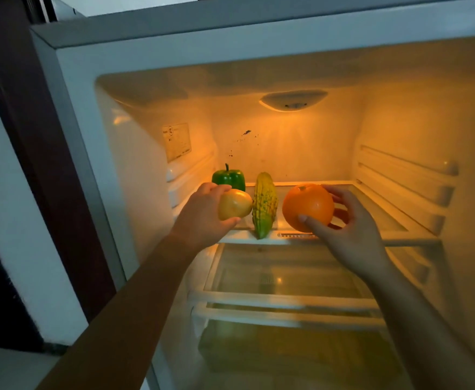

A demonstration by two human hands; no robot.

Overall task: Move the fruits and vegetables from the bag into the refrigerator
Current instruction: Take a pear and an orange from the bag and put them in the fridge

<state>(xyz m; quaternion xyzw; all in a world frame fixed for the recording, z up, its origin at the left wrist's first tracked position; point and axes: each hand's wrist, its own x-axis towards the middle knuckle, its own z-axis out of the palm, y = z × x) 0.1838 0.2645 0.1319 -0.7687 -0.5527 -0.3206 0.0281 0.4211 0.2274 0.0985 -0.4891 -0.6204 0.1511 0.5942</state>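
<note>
The refrigerator stands open and lit inside. On its top glass shelf (377,218) a green bell pepper (228,178) sits at the back left, and a bumpy yellow-green bitter gourd (264,205) lies lengthwise in the middle. My left hand (202,218) grips a yellow lemon-like fruit (235,204) at the shelf's left front, just left of the gourd. My right hand (351,229) holds an orange (308,206) to the right of the gourd, thumb in front and fingers behind it. The bag is out of view.
Below the top shelf are a second glass shelf (287,299) and a drawer cover. Shelf rails (408,175) line the right inner wall. A dark wooden frame (33,164) and white wall stand left of the fridge.
</note>
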